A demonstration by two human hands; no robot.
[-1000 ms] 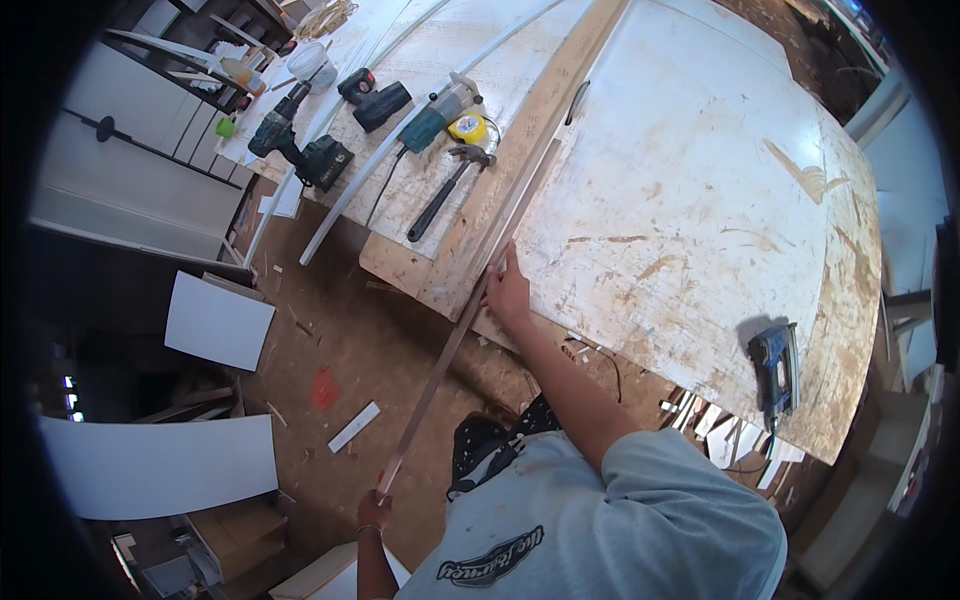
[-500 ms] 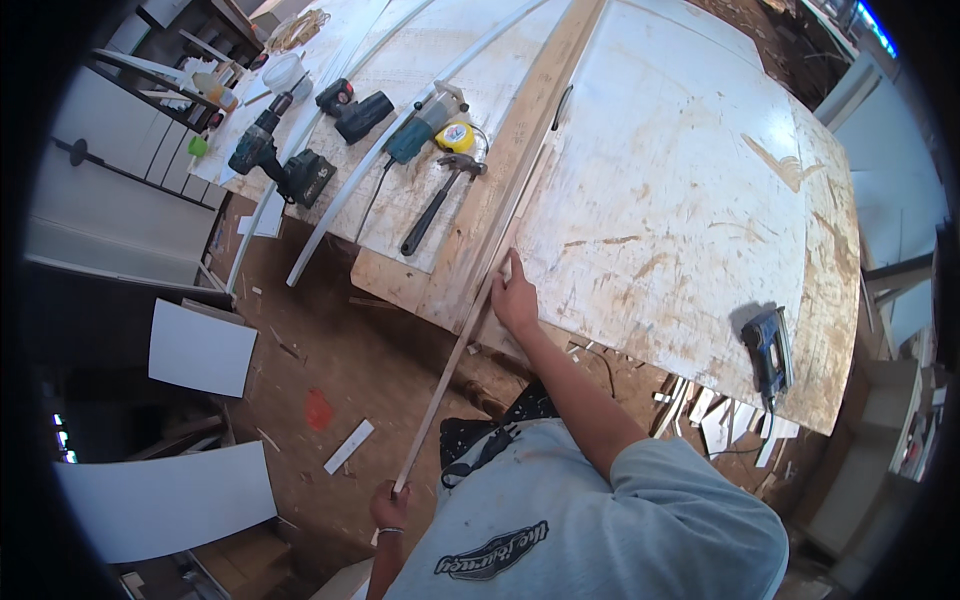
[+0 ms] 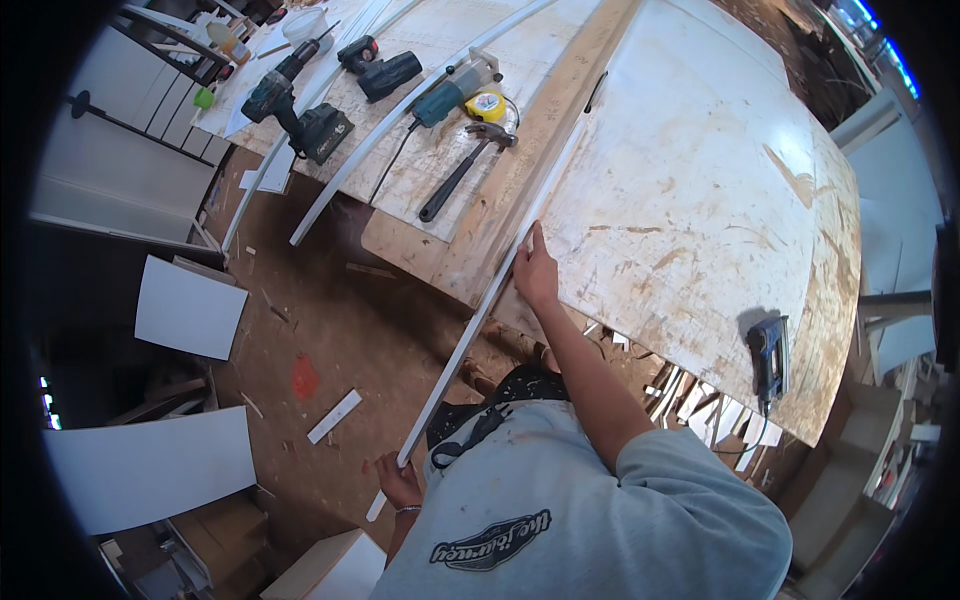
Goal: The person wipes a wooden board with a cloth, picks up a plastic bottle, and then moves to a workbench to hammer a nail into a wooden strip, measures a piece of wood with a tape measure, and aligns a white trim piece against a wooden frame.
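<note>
A long, thin white strip [image 3: 451, 368] slants from the worktable down past the table's near edge, its white face up. My left hand [image 3: 400, 483] is closed around its lower part, close to my shirt, and a short end sticks out beyond the fist. Farther up, at the table edge, my right hand [image 3: 537, 272] grips the strip with the index finger stretched along it. The upper part of the strip lies beside a long wooden board [image 3: 545, 125]. Just left of that board is a claw hammer [image 3: 466, 172] with a black handle.
A yellow tape measure [image 3: 486, 107], a teal corded power tool [image 3: 440, 101] and two cordless drills, one a black-green drill [image 3: 296, 115], lie on the table's left. A blue nail gun [image 3: 768, 360] rests near the right edge. Offcuts [image 3: 700, 405] and white panels [image 3: 190, 307] litter the floor.
The strip has turned: its narrow brownish edge faced up before, and now its white face does. Its end now shows beyond my left hand. The whole view has shifted slightly.
</note>
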